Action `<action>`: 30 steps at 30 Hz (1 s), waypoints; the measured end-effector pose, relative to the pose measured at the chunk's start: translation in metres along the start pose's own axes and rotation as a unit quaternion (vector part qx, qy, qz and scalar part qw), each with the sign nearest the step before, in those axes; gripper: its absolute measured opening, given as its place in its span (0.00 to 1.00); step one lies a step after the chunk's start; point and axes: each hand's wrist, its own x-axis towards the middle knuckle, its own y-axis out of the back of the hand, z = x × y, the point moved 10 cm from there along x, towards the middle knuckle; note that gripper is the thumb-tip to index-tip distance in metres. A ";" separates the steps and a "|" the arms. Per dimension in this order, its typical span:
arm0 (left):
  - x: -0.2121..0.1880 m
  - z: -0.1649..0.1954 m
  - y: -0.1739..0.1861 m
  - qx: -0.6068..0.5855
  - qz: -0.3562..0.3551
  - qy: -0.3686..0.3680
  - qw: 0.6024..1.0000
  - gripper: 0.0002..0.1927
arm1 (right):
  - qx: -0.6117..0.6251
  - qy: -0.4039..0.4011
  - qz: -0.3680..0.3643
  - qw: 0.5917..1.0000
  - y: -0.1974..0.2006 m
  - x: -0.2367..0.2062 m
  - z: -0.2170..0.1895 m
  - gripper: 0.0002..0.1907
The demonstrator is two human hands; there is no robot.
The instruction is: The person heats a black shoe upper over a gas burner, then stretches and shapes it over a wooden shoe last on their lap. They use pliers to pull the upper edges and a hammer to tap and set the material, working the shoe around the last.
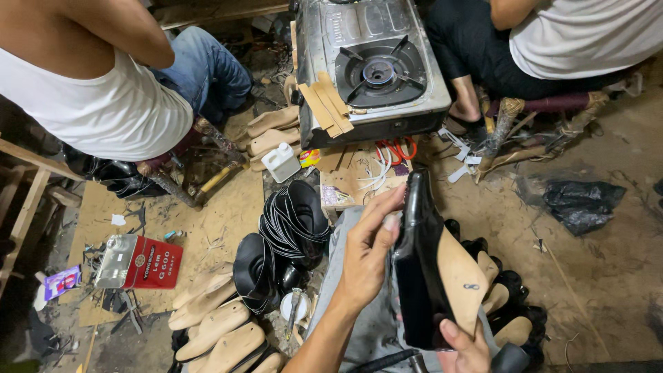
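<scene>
I hold a glossy black shoe upper stretched over a tan wooden last, sole side turned up, above my grey-clad lap. My left hand presses on its left edge with fingers spread along the black leather near the toe. My right hand grips the heel end from below, thumb on the black upper. More black uppers on lasts lie just right of my knee.
A gas stove stands ahead, tan strips on its edge. Stacked black soles, bare wooden lasts, a red tin can and a white bottle lie on the floor. Two people sit at upper left and upper right.
</scene>
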 end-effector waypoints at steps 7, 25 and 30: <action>0.004 -0.022 0.003 -0.128 -0.008 0.112 0.985 0.32 | -0.515 0.360 -0.031 0.777 -0.047 -0.029 -0.040 0.45; -0.063 -0.110 -0.005 -0.268 -0.075 0.223 0.934 0.28 | -0.495 0.306 -0.067 0.811 -0.088 -0.025 -0.055 0.51; -0.060 -0.099 0.008 -0.285 0.001 0.226 0.932 0.26 | -0.540 0.494 -0.222 0.644 -0.113 -0.046 -0.069 0.54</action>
